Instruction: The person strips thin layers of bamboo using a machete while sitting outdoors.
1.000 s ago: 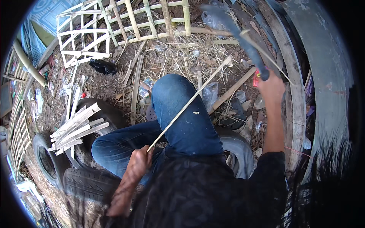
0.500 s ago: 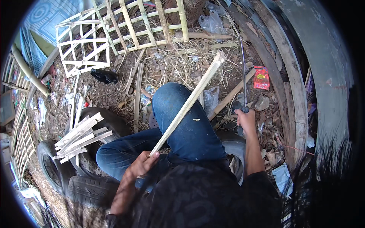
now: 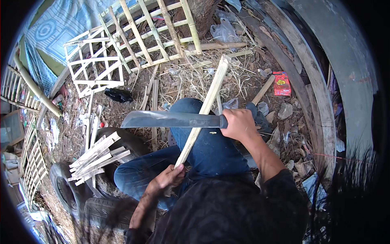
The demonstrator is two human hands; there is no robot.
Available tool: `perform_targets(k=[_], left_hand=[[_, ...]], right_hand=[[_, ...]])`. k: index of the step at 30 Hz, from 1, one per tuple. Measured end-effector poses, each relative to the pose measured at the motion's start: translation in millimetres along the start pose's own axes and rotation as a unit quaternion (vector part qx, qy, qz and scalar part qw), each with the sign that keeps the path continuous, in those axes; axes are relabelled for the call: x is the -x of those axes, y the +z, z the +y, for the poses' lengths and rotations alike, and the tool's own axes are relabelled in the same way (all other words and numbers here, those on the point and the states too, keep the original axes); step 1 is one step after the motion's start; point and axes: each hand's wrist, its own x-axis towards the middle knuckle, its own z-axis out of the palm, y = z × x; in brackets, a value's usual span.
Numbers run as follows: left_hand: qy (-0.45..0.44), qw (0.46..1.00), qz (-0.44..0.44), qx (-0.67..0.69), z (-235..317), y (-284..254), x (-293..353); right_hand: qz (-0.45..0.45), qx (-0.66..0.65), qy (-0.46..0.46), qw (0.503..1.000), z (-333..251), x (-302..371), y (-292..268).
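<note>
My left hand (image 3: 170,177) grips the near end of a pale split bamboo strip (image 3: 210,96), which slants away over my bent knee. A machete (image 3: 170,120) is held in my right hand (image 3: 240,123), its broad dark blade pointing left. In the picture the blade crosses over the strip; whether the two touch I cannot tell. A small pale chip (image 3: 212,132) lies on my jeans, just below the blade. To the left, a pile of short split bamboo pieces (image 3: 97,156) rests on a tyre.
Old tyres (image 3: 106,212) lie at my left. Bamboo lattice panels (image 3: 156,34) stand beyond my knee, by a tree trunk (image 3: 205,18). A black plastic bag (image 3: 118,95), a red packet (image 3: 281,83) and straw litter the soil. Long planks (image 3: 310,61) border the right.
My right hand has swung the machete from upright at the right to level across the bamboo strip. The strip and my left hand shifted slightly in the picture as the view moved.
</note>
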Motion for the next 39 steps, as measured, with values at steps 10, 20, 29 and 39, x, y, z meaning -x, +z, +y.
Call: perform_targets(k=[10,20,29,39], left_hand=[[0.012,0.995,0.056,-0.087,-11.6,-7.6,-10.2],[0.064,0.985,0.114,-0.116,-7.3,-2.0,-11.7],[0.064,0.988,0.091,-0.110,-13.3,-11.0,-24.1],[0.037,0.975,0.172,-0.136,19.0,23.0,5.5]], right_hand=[[-0.065,-0.057,0.016,0.996,-13.1,-6.1,12.4],[-0.080,-0.052,0.005,0.995,-15.4,-16.9,11.2],[-0.062,-0.067,-0.015,0.996,-8.5,-17.8,13.0],[-0.101,-0.099,-0.029,0.990,-14.3,-32.0,11.6]])
